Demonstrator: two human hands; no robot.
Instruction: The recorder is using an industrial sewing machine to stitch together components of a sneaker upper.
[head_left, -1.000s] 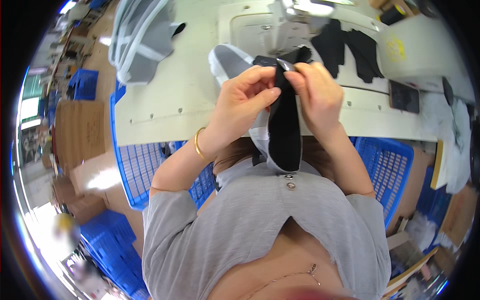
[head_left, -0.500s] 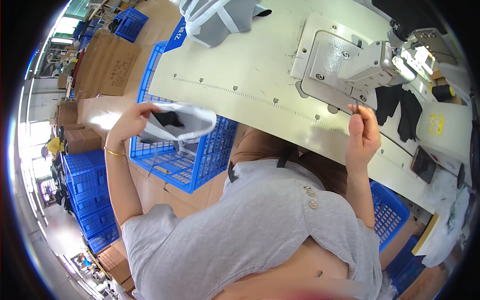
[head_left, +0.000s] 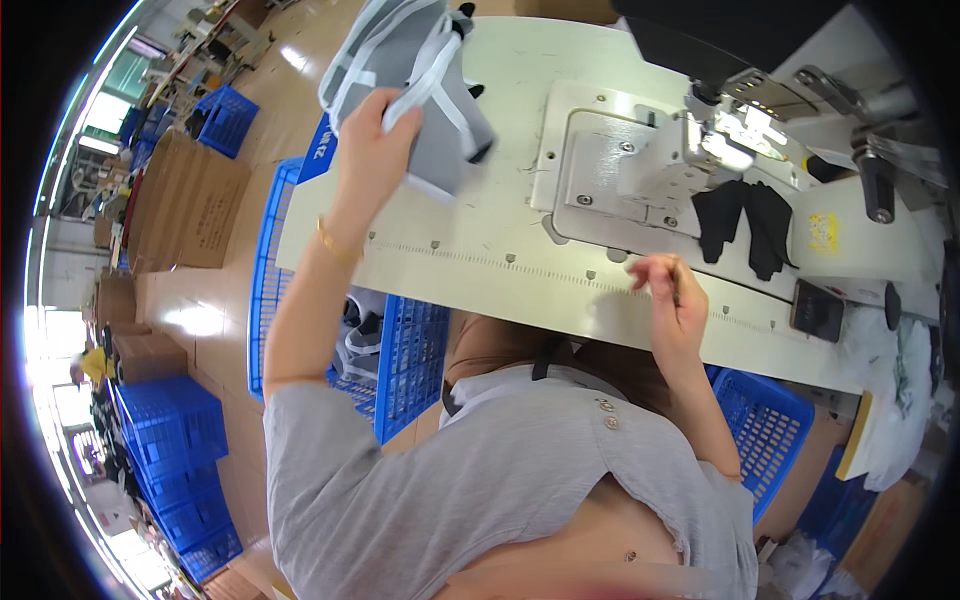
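Up at the far left of the table, my left hand [head_left: 374, 150] is closed on a grey fabric piece with white trim [head_left: 440, 110], thumb on top. More such grey and white pieces [head_left: 350, 75] lie bunched beside it, some with black tips. Over the near table edge, my right hand [head_left: 672, 305] hovers with its fingers curled together; whatever is in them, if anything, cannot be made out. Ahead of it stands a sewing machine [head_left: 660, 160] with a pale metal bed plate. Two black fabric pieces [head_left: 745, 225] lie to the right of the plate.
A blue crate [head_left: 415, 360] holding grey pieces stands below the table's left edge. Another blue crate [head_left: 765, 430] is under the right side. Stacked blue crates [head_left: 175, 450] and a big cardboard box [head_left: 190, 205] stand on the floor at left. A dark flat device [head_left: 816, 310] lies on the right.
My left hand has left the crate, where it held a grey and white piece, and now grips one on the table. My right hand has drawn back from the machine. The view has shifted.
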